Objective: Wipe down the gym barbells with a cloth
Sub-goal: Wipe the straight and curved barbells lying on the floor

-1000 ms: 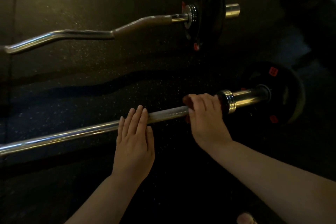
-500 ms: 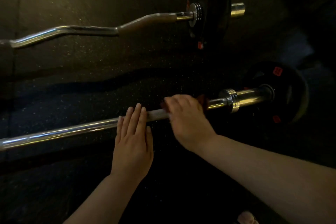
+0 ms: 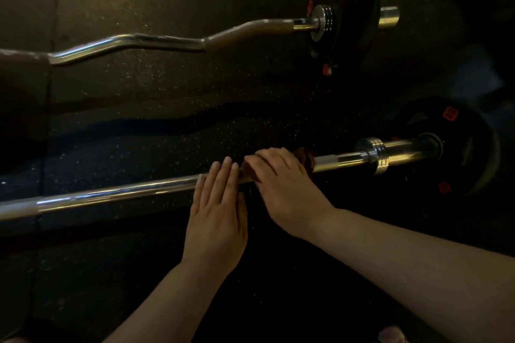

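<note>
Barbell runs left-right, right hand gripping cloth on it.

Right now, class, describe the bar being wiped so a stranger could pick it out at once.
Two bars lie on the dark floor. Take the nearer barbell, where the left hand rests and the right hand holds a cloth. Unlike the wavy curl bar behind, its shaft is straight.

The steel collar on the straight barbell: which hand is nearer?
Right. The right hand holds the cloth on the bar, short of the collar; the left hand rests farther away.
</note>
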A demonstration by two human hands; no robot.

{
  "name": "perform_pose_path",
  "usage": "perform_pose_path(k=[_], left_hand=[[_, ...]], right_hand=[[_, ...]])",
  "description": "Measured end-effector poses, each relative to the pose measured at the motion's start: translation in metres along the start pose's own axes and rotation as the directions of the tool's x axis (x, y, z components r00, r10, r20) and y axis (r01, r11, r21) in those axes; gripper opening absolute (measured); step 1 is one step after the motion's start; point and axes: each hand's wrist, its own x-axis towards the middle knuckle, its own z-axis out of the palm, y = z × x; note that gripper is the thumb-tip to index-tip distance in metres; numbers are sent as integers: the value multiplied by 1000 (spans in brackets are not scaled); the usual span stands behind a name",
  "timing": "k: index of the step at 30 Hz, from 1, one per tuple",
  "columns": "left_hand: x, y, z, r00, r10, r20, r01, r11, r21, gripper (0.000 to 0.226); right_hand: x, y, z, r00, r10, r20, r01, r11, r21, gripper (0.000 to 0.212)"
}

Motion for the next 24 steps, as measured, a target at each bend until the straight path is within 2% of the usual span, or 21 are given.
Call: perform_pose_path(k=[3,7,8,10,13,15,17,19,21,24], left_hand=[[-3,-7,-8,1000,-7,7,7,1000,1,57],[-7,-18,-9,999,-33,-32,35,997,71,58],[-8,-19,-7,999,-25,-36,28,996,89,57],[-9,-20,-5,999,-27,-33,30,993,112,57],[-12,-23,-8,1000,-21,-16,22,994,110,62],[-15,-26,-12,1000,-9,-8,10,996,93,69],[-14,-30,-13,1000,-7,-26,10,995,99,63],[-14,-33,-13,999,-9,-43,14,993,120,58],[-14,-35,-13,999,-15,-39,19,993,115,57],[-15,-36,-18,999,-45,-29,48,992,114,57]], right_hand=[[1,18,-4,1000,15,12,-15,1000,-27,50],[5,3,1,971,233,-45,-235,971,-41,49],[8,-10,4,975,222,-33,-224,971,-81,49],[14,-34,8,995,99,16,-96,987,-126,52],[16,-33,-8,984,-66,164,81,993,-85,56],[18,-17,-25,963,-81,256,104,991,-79,55],[21,-7,-35,950,6,312,6,999,-39,52],[26,-12,-32,953,119,279,-113,993,-39,47],[32,-31,-16,962,211,174,-198,976,-88,44],[45,-67,12,972,230,44,-227,972,-63,42]])
